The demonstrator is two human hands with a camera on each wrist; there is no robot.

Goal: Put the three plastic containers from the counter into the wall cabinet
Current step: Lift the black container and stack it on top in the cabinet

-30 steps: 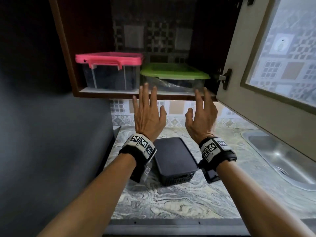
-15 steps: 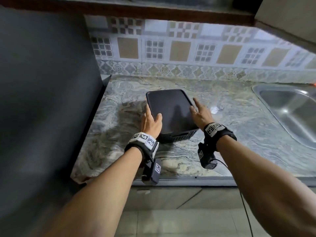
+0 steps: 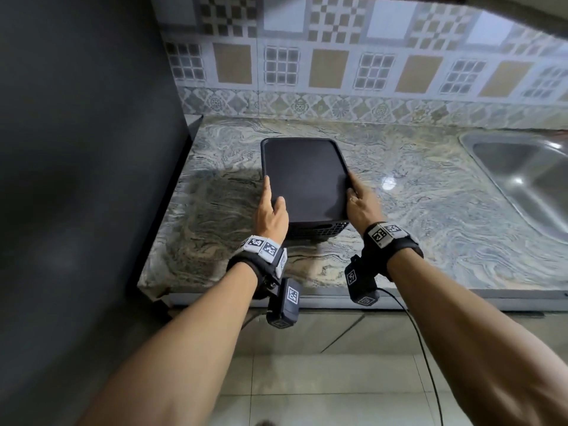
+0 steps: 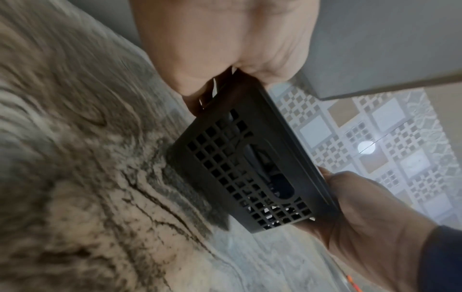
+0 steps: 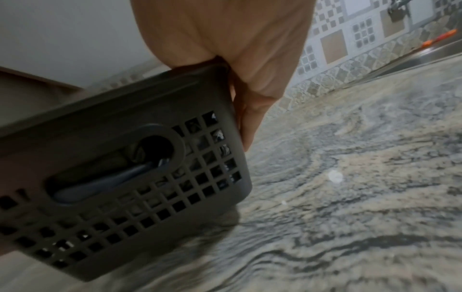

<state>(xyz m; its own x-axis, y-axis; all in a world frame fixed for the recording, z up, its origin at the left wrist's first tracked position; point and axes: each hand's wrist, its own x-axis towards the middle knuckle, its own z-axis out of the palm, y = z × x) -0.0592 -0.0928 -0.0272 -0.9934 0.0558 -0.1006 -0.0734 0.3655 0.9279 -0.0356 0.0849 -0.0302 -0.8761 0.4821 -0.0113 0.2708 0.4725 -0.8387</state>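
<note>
A black plastic container (image 3: 304, 176) with a flat lid and lattice sides is on the marbled counter (image 3: 430, 229), near its left end. My left hand (image 3: 272, 204) grips its left edge, thumb on the lid and fingers down the side. On the opposite edge my right hand (image 3: 359, 201) grips it the same way. The left wrist view shows the container's near end (image 4: 250, 168) with a handle slot, held between my left hand (image 4: 220, 49) and my right hand (image 4: 362, 217). In the right wrist view my right hand (image 5: 237, 59) clasps the container's corner (image 5: 125, 168). I cannot tell whether it still touches the counter.
A steel sink (image 3: 522, 179) is set into the counter at the right. A dark wall (image 3: 92, 149) stands along the left. The tiled backsplash (image 3: 307, 72) runs behind. The cabinet's underside (image 3: 522, 7) shows at the top right. An orange item (image 5: 440, 39) lies by the sink.
Both hands came down from the cabinet shelf, where the pink-lidded and green-lidded containers stand, and took hold of the black container's sides. My view has tilted down to the counter.
</note>
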